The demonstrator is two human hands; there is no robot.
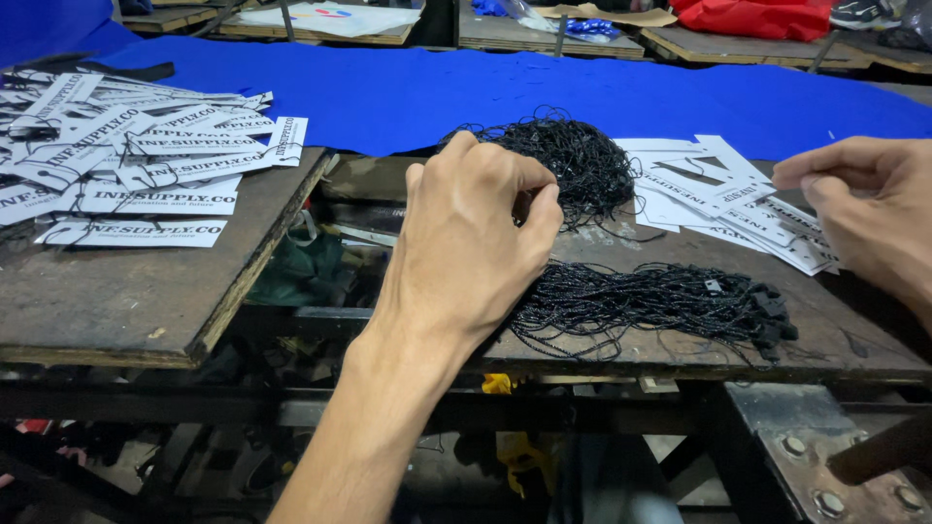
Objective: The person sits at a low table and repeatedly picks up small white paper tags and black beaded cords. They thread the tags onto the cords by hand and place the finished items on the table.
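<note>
My left hand (476, 233) reaches over a worn wooden board (670, 344), its fingertips pinching at the edge of a tangled heap of thin black strings (582, 160). A second bundle of black strings with small black plastic ends (660, 301) lies flat just right of that hand. My right hand (869, 209) hovers at the right edge with thumb and fingers pinched together over a pile of white printed paper tags (723, 199); whether it holds a tag or string I cannot tell.
A large spread of white printed tags with strings (126, 155) covers a second wooden board (107, 301) at the left. Blue cloth (466, 87) lies behind both boards. A gap between the boards shows a metal frame (806, 446) and clutter below.
</note>
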